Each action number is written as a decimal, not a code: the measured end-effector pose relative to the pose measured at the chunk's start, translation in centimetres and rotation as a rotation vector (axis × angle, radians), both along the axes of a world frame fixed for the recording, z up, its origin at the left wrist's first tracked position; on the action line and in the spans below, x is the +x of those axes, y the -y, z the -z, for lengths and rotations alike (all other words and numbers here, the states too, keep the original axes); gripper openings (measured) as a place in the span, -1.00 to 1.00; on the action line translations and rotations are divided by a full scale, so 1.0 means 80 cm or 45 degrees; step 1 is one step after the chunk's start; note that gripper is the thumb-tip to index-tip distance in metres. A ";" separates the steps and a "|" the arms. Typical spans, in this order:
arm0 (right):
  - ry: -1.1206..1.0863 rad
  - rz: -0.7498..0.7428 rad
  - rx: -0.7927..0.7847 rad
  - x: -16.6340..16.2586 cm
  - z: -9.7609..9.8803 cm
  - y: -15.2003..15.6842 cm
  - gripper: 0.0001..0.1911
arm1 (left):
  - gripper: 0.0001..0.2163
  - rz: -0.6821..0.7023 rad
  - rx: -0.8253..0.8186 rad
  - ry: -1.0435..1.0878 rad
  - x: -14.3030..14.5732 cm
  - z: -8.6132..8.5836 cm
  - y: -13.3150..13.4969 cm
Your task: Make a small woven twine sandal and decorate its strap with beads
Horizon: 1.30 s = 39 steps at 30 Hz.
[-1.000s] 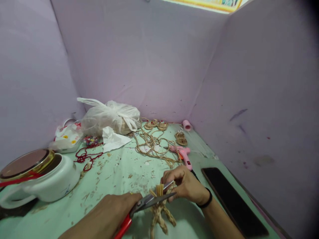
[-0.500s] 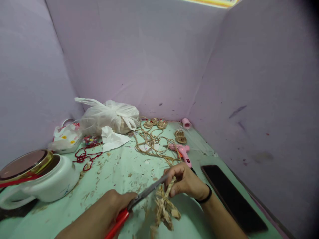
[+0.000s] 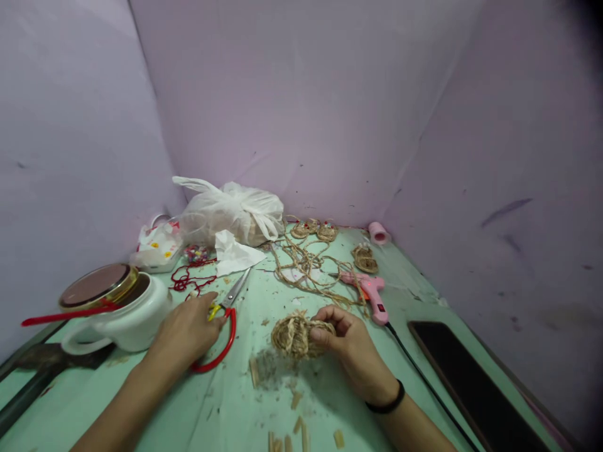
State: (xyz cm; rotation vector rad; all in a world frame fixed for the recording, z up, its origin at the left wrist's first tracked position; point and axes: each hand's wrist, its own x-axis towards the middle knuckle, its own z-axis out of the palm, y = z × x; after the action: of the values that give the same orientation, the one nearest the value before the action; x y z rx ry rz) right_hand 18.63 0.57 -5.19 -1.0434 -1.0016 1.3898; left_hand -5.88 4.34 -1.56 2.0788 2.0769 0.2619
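Left hand (image 3: 193,326), one: forearm reaching forward from the near left, palm down, thumb and fingers drawn narrow at the scissors' handle; whether it grips cannot be told. Right hand (image 3: 355,351), one: entering from the near right, black band (image 3: 386,400) at the wrist, thumb and fingers pinching the right end of a woven rope piece (image 3: 296,336) near the table's middle. Scissors (image 3: 230,296), one pair: red and yellow handles, blades together, pointing forward. Glue gun (image 3: 367,289), one, pink, with black cord. Oval woven piece (image 3: 365,258), one, just behind it. Small woven pieces (image 3: 326,232), about three, along the back. Loose rope (image 3: 301,267), tangled. Pink roll (image 3: 378,233), one. Black slab (image 3: 471,383), one, at right. White pot (image 3: 141,323), one: gold-rimmed disc (image 3: 97,285) across its mouth, interior dark, contents not discernible. White plastic bag (image 3: 235,210), one, knotted; contents indistinct. Clear packet (image 3: 196,253), one: multicoloured beads inside. Hammer (image 3: 42,370), one, beside the pot. Pale strips (image 3: 305,434), several, on the near table (image 3: 217,414).
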 end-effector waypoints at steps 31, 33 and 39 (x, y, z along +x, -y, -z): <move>1.022 -0.184 0.328 -0.020 0.011 0.023 -0.79 | -0.74 0.294 -0.118 0.935 0.066 0.023 0.040; 1.013 -0.193 0.290 -0.018 0.010 0.022 -0.81 | -0.66 0.389 -0.171 0.747 0.061 0.018 0.051; 0.724 -0.318 -0.028 -0.018 0.006 0.019 -0.71 | -0.62 0.370 -0.259 0.706 0.067 0.027 0.062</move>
State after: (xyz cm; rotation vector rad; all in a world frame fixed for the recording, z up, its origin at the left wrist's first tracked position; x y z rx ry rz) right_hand 17.23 -0.99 -5.71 -1.4081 -1.5755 1.3267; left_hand -0.52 -0.61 -3.71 1.8789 1.4045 0.4913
